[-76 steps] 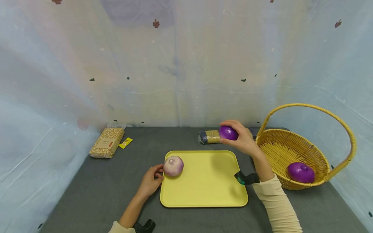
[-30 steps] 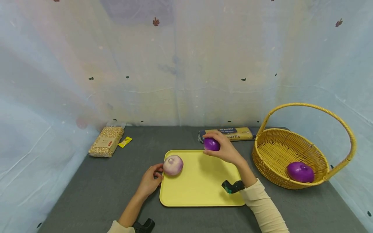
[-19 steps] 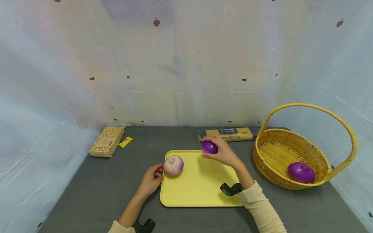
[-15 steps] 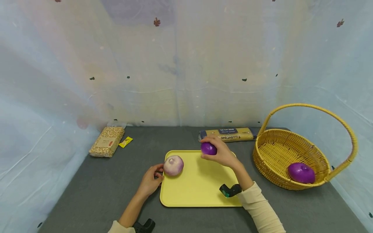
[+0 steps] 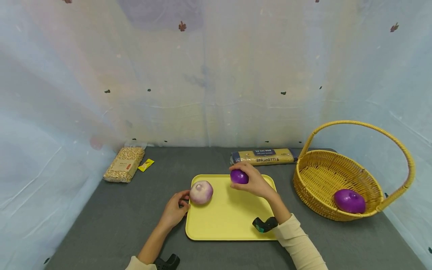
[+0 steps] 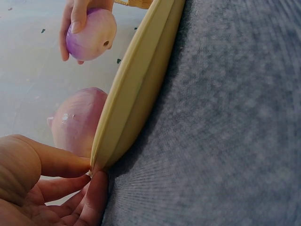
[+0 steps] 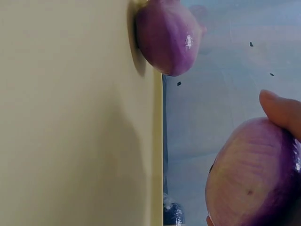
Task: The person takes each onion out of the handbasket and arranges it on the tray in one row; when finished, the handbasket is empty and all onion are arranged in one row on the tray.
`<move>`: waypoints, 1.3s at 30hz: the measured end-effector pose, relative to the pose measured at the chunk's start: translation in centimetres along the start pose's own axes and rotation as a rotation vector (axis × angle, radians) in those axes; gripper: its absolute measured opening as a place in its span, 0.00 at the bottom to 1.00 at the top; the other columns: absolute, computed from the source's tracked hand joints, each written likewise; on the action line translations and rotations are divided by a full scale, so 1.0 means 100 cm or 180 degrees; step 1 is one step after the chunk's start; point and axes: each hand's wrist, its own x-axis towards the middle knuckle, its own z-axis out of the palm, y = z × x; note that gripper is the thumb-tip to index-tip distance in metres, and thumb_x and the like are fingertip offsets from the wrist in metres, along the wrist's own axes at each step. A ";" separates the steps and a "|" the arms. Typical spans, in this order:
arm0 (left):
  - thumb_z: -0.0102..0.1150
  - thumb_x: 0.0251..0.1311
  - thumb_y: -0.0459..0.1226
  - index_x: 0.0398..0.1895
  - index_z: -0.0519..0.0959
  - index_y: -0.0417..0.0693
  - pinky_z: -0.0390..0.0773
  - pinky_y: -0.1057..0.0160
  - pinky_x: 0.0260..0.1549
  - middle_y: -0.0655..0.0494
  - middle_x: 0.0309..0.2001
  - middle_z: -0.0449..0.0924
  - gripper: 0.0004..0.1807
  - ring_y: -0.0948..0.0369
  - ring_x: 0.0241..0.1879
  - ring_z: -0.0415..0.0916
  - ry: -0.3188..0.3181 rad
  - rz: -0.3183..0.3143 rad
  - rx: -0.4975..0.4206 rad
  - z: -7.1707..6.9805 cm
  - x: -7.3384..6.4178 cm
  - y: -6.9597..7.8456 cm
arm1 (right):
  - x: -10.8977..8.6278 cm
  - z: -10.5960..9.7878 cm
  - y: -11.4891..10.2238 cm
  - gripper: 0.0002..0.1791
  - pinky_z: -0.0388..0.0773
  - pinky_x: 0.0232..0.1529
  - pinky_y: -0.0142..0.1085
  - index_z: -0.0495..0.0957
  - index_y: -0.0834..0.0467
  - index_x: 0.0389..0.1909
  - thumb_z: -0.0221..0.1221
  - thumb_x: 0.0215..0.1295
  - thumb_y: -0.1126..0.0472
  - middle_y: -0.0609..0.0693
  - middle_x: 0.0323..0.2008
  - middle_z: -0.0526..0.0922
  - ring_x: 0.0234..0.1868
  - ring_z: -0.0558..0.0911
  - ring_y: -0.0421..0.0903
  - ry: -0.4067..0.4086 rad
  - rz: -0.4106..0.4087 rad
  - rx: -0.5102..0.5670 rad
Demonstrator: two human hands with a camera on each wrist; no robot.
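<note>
My left hand pinches the left rim of the yellow tray; the left wrist view shows thumb and fingers meeting at its edge. Close to those fingers, a pale purple onion sits in the tray's upper left corner. Above the tray's back part, my right hand grips a darker purple onion between thumb and fingers. Seen from the right wrist, this held onion is apart from the tray surface, and its underside is pale.
To the right stands a yellow wicker basket with a tall handle and a purple onion inside. A spaghetti pack lies behind the tray. At the back left are a bag of grains and a small yellow packet.
My right hand has carried the onion leftward and nearer, from in front of the spaghetti pack to over the tray's back part. My left hand has stayed at the tray rim.
</note>
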 end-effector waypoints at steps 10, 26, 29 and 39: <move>0.57 0.50 0.23 0.53 0.74 0.36 0.76 0.67 0.21 0.46 0.42 0.74 0.23 0.59 0.34 0.71 -0.0012 -0.0015 -0.0020 -0.001 0.000 0.002 | -0.002 0.007 0.004 0.29 0.76 0.45 0.43 0.75 0.52 0.55 0.70 0.49 0.56 0.51 0.54 0.71 0.51 0.73 0.50 -0.0040 0.0074 0.0019; 0.58 0.50 0.24 0.53 0.74 0.37 0.77 0.67 0.20 0.47 0.42 0.73 0.23 0.60 0.33 0.70 0.0015 -0.0022 -0.0016 0.000 -0.001 0.000 | -0.004 0.014 0.006 0.30 0.75 0.47 0.42 0.74 0.56 0.55 0.70 0.49 0.55 0.52 0.54 0.71 0.53 0.72 0.50 -0.0195 0.0147 0.0135; 0.57 0.51 0.24 0.53 0.74 0.37 0.77 0.67 0.20 0.46 0.42 0.73 0.23 0.59 0.34 0.71 -0.0001 -0.0020 -0.0029 0.000 -0.001 -0.001 | -0.005 0.015 0.006 0.30 0.74 0.47 0.43 0.74 0.56 0.55 0.69 0.50 0.54 0.52 0.54 0.71 0.53 0.71 0.50 -0.0204 0.0141 0.0150; 0.57 0.51 0.24 0.54 0.74 0.37 0.76 0.67 0.20 0.46 0.42 0.73 0.23 0.59 0.34 0.70 -0.0003 0.0000 -0.0014 -0.001 0.000 -0.001 | -0.007 0.020 0.008 0.29 0.74 0.47 0.43 0.75 0.53 0.55 0.70 0.49 0.56 0.53 0.54 0.70 0.54 0.71 0.51 -0.0268 0.0159 0.0164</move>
